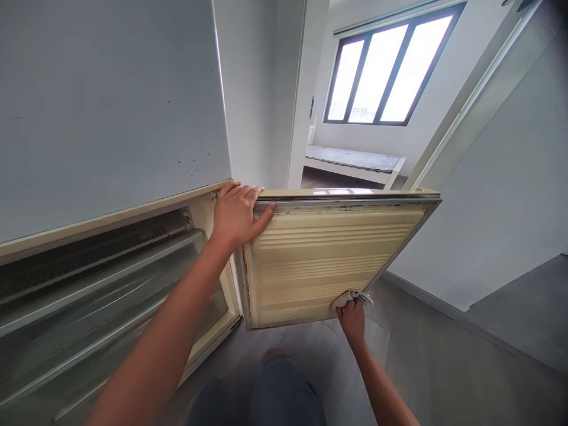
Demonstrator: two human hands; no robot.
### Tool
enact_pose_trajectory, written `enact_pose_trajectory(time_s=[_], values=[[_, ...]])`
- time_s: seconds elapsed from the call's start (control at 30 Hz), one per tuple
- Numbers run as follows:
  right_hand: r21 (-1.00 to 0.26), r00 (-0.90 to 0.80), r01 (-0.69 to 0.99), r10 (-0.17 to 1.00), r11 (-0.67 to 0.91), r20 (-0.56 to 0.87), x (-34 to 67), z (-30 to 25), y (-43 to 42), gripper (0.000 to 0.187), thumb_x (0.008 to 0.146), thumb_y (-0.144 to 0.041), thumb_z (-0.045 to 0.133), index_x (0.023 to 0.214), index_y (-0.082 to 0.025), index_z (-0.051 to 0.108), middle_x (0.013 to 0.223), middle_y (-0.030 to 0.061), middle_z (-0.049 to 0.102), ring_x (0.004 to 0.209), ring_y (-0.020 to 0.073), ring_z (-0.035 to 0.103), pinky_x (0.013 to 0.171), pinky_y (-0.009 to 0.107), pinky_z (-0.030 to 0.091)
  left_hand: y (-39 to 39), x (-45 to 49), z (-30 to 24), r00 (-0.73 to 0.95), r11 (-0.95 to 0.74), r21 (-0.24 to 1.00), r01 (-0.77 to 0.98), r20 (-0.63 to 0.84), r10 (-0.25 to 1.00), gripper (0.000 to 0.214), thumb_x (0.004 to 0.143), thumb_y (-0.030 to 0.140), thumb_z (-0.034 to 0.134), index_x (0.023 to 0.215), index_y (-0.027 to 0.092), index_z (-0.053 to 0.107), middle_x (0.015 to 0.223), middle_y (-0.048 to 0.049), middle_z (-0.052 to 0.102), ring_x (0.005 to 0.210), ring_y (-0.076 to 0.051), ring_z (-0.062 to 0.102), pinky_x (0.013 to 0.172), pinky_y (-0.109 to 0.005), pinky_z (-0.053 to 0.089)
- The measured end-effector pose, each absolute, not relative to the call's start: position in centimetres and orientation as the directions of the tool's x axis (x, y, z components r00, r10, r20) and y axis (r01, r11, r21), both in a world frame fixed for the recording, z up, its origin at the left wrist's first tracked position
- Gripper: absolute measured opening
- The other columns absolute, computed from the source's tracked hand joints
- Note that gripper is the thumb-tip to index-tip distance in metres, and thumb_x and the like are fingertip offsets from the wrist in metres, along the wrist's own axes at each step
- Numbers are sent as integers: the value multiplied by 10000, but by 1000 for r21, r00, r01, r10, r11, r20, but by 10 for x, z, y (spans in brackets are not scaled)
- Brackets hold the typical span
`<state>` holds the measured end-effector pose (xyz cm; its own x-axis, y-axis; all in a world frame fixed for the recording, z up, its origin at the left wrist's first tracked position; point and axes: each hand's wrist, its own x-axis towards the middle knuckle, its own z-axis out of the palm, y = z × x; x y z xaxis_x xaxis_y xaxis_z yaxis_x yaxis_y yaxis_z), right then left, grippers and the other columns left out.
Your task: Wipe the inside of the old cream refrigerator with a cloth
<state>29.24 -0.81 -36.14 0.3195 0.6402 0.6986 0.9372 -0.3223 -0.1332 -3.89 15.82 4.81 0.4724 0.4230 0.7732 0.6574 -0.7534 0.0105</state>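
A yellowed lower fridge door [328, 260] stands swung open in front of me, its ribbed inner liner facing me and dark grime along the gasket. My left hand [237, 213] grips the door's top corner by the hinge, fingers over the edge and thumb on the inner face. My right hand [352, 316] is closed on a small white cloth [350, 297], which it presses against the door's lower right corner.
The open fridge compartment [102, 296] with wire shelves is at my left, below the shut grey upper door [106, 100]. A doorway [355, 165] behind leads to a room with a window. A white wall [497, 195] stands right. My knees [266, 390] are below.
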Motion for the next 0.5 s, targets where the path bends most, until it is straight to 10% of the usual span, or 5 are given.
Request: enact_pose_trajectory(time_s=[0.5], values=[[178,-549,834,760,522,347,79,-379,73,279,921,-227,465,1176,-264,574,1023,-17,680,852,145,606,686,281,424,157,-35,47,456,-729,-5,685,783,423,552,869,516,340,1169,137,606,1121,-105,704,1085,-252,605,1115,-441,308]])
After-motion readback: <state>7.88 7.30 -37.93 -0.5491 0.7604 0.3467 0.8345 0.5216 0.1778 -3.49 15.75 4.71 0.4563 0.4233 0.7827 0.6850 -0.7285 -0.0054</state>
